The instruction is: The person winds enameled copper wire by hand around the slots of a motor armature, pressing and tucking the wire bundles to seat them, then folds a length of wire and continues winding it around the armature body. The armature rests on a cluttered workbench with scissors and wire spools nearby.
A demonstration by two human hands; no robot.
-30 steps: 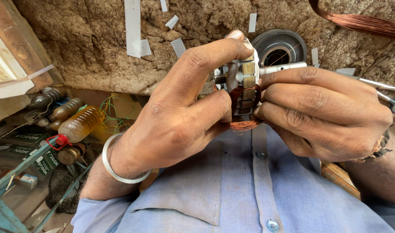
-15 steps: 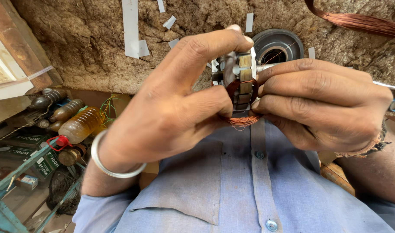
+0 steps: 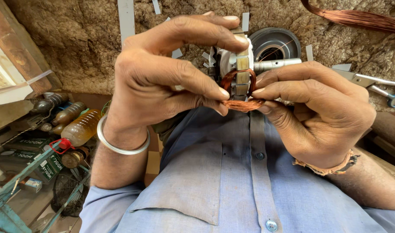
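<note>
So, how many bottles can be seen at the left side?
3. A clear bottle with yellowish liquid lies nearest the left wrist; a brown bottle lies just behind it; a dark bottle is farthest back. More may be hidden in the clutter.

Soft, even daylight fills the frame, brightest at the upper left, with no harsh shadows. The left hand [image 3: 163, 82] and right hand [image 3: 318, 112] are sharp, as is the coppery wire coil [image 3: 240, 92] between them. A mild glint sits on the plain silver metal bangle [image 3: 119, 144]. Edges bend slightly, wide-angle fashion.
</note>
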